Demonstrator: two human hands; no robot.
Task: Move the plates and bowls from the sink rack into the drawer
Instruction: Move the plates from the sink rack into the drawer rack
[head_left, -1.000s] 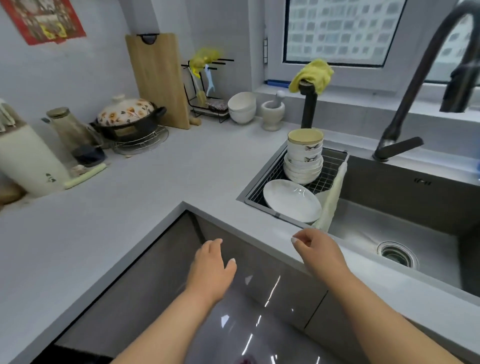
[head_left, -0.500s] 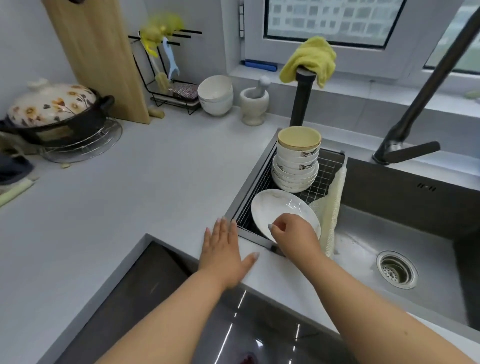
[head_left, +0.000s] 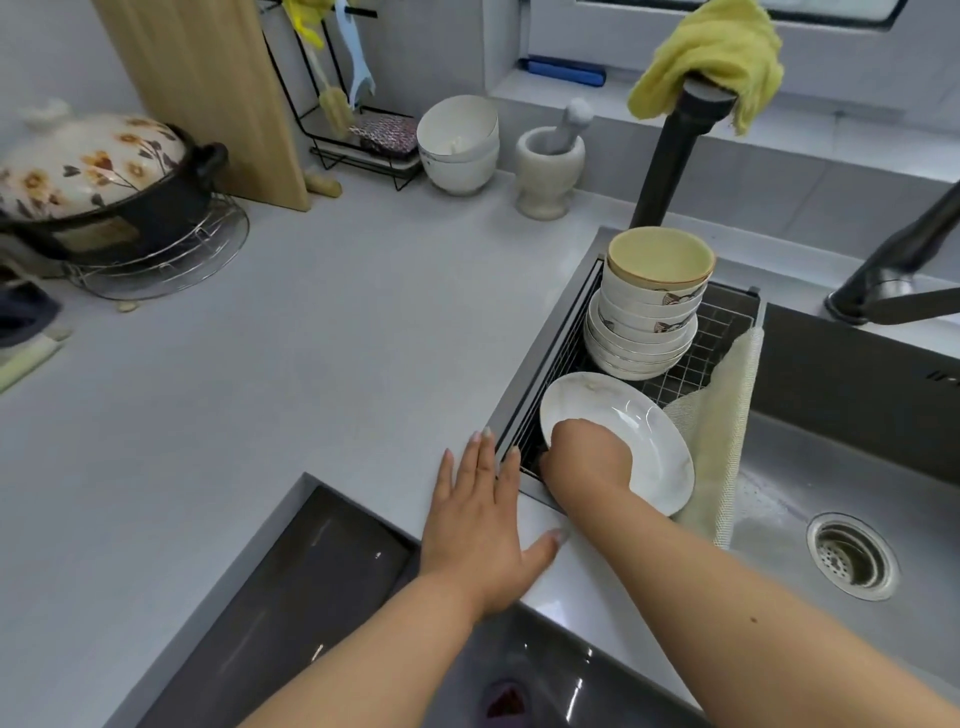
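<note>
— So where's the plate (head_left: 636, 441) sitting?

— At the near end of the sink rack (head_left: 722, 332), tilted, with the stack of bowls (head_left: 647, 322) just beyond it at the far end. A pale mesh cloth (head_left: 719, 441) hangs over the rack's right edge, beside the plate.

— And the hands?

— The right hand (head_left: 584, 457) is on the plate's near left rim, fingers curled down over the edge; I'd say it pinches the rim, though the fingertips are hidden. The left hand (head_left: 480, 525) lies flat on the desk (head_left: 311, 364), fingers straight and spread, just left of the rack.

— How will it handle?

— Glazed ceramic, I'd judge: stiff, fairly heavy for one hand, breakable, and possibly slick if wet. Hold it at the rim, thumb above and fingers beneath, then support the opposite side with the free hand.

— The bowls?

— Nested and tall. Best taken a few at a time, hands around the lowest one, or the stack could topple.
</note>
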